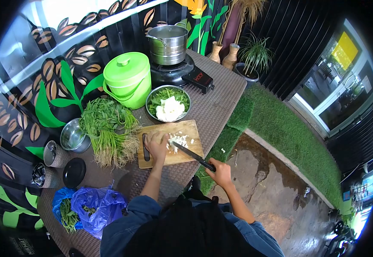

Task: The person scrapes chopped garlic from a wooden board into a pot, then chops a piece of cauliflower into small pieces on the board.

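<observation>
And there was my right hand (pixel 221 172), closed round the handle of the black knife (pixel 193 155), its blade in at the chopped white pieces (pixel 178 141), in the middle of the wooden board (pixel 169 160)! My left hand (pixel 156 147) lay palm down at nine o'clock of that pile, fingers slightly apart; whether it pinched anything, I couldn't tell. Tight quarters all round! At twelve, just beyond the board, sat the bowl of leaves (pixel 155 99) with a white heap on top, blocking that side. Behind it stood the steel pot (pixel 168 47) on the stove (pixel 169 75), the green bucket (pixel 128 85) at eleven. Between nine and ten, the bundle of greens (pixel 107 124) crowded in, roots by the board's edge. The metal bowl (pixel 75 135) held nine, the purple bag (pixel 98 207) between seven and eight.
</observation>
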A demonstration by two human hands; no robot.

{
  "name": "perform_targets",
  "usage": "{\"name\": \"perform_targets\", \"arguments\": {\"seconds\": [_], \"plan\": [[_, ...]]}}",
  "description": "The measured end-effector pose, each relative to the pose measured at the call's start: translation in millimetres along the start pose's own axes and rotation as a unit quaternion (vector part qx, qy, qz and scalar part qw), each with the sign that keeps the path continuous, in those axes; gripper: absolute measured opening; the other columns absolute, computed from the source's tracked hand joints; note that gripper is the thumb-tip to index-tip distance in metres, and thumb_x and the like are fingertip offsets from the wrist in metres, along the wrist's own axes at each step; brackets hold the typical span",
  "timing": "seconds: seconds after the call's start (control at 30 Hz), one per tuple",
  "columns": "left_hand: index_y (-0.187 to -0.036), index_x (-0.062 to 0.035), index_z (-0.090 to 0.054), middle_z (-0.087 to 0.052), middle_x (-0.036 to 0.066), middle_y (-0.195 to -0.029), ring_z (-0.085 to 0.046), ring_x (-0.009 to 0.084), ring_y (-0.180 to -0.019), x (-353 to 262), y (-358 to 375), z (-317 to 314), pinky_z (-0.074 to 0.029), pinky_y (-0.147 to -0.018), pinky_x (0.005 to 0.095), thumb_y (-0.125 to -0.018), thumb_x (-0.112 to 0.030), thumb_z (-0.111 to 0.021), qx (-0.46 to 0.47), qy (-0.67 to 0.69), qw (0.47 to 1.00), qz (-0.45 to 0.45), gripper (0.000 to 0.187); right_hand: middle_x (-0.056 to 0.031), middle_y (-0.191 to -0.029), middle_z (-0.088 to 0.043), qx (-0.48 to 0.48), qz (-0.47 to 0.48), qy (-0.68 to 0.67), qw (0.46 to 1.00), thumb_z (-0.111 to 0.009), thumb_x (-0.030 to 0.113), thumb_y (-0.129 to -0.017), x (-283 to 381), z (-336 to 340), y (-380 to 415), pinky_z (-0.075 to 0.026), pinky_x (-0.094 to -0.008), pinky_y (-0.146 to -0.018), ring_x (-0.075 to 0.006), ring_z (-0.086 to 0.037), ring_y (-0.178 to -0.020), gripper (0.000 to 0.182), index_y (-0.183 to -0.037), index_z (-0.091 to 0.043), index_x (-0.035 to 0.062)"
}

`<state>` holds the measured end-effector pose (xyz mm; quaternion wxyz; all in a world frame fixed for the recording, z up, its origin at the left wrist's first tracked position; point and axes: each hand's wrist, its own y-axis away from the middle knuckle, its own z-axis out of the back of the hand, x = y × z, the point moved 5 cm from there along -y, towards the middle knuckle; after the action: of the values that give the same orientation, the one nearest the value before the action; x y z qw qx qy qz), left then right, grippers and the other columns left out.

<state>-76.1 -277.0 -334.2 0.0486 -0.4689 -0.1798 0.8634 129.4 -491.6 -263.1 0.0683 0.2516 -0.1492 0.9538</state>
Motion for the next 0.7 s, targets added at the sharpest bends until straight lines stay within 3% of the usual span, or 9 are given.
{"name": "perform_targets", "arguments": {"seconds": [0.07, 0.2, 0.27, 0.4, 0.5, 0.57, 0.7], "plan": [[-0.088, -0.0047, -0.072, -0.059, 0.013, -0.118, -0.044, 0.0321, -0.118, -9, 1, 6, -0.031, -0.102, 0.0453, -0.076, -0.028, -0.077, -0.004, -0.026, 0.999, -0.039, 0.027, -0.0128, -0.070, -0.064, -0.010, -0.040, -0.017, 0.999, -0.068, 0.024, -0.078, -9, 6, -1, -0.050, -0.0423, -0.059, -0.0332, -0.064, -0.065, 0.020, -0.087, -0.060, 0.0078], [-0.082, -0.0049, -0.072, -0.063, 0.008, -0.110, -0.049, 0.0286, -0.112, -31, 5, 10, -0.032, -0.098, 0.0431, -0.080, -0.024, -0.072, 0.037, -0.043, 0.995, -0.082, 0.019, -0.0159, -0.065, -0.062, -0.025, -0.101, -0.026, 0.994, -0.067, 0.028, -0.083, -26, -4, -7, -0.050, -0.0436, -0.056, -0.0353, -0.063, -0.061, 0.023, -0.090, -0.060, 0.0073], [-0.090, -0.0068, -0.072, -0.065, 0.005, -0.104, -0.052, 0.0266, -0.108, -25, 10, -10, -0.033, -0.097, 0.0408, -0.079, -0.020, -0.072, 0.123, 0.056, 0.984, -0.118, 0.017, -0.0171, -0.065, -0.062, -0.033, -0.103, -0.018, 0.994, -0.066, 0.028, -0.084, -31, -16, -9, -0.050, -0.0444, -0.056, -0.0364, -0.063, -0.062, 0.023, -0.089, -0.059, 0.0065], [-0.098, -0.0078, -0.071, -0.065, 0.006, -0.106, -0.053, 0.0253, -0.109, -54, 19, -5, -0.033, -0.098, 0.0407, -0.078, -0.018, -0.071, 0.123, 0.012, 0.970, -0.211, 0.022, -0.0213, -0.065, -0.061, -0.046, -0.139, 0.010, 0.989, -0.063, 0.029, -0.087, -34, -38, -11, -0.049, -0.0480, -0.057, -0.0406, -0.062, -0.064, 0.026, -0.089, -0.056, 0.0039], [-0.106, -0.0083, -0.069, -0.064, 0.007, -0.110, -0.053, 0.0269, -0.109, -61, 21, -17, -0.034, -0.098, 0.0420, -0.078, -0.018, -0.072, 0.177, -0.010, 0.948, -0.265, 0.030, -0.0224, -0.065, -0.061, -0.053, -0.161, 0.012, 0.985, -0.061, 0.028, -0.088, -33, -46, -8, -0.049, -0.0499, -0.058, -0.0422, -0.062, -0.065, 0.024, -0.089, -0.054, 0.0044], [-0.111, -0.0074, -0.066, -0.063, 0.008, -0.112, -0.051, 0.0278, -0.114, -63, 21, -27, -0.029, -0.105, 0.0465, -0.078, -0.019, -0.072, 0.229, -0.039, 0.937, -0.262, 0.035, -0.0222, -0.066, -0.062, -0.045, -0.163, 0.013, 0.986, -0.060, 0.029, -0.089, -30, -55, -5, -0.050, -0.0500, -0.058, -0.0419, -0.063, -0.065, 0.025, -0.089, -0.054, 0.0043], [-0.116, -0.0056, -0.062, -0.063, 0.011, -0.114, -0.050, 0.0300, -0.118, -67, 25, -40, -0.022, -0.111, 0.0513, -0.079, -0.018, -0.070, 0.214, -0.061, 0.925, -0.309, 0.039, -0.0223, -0.067, -0.062, -0.011, -0.152, -0.010, 0.988, -0.058, 0.031, -0.090, -13, -62, -7, -0.050, -0.0505, -0.059, -0.0422, -0.063, -0.065, 0.027, -0.091, -0.053, 0.0044]]}}
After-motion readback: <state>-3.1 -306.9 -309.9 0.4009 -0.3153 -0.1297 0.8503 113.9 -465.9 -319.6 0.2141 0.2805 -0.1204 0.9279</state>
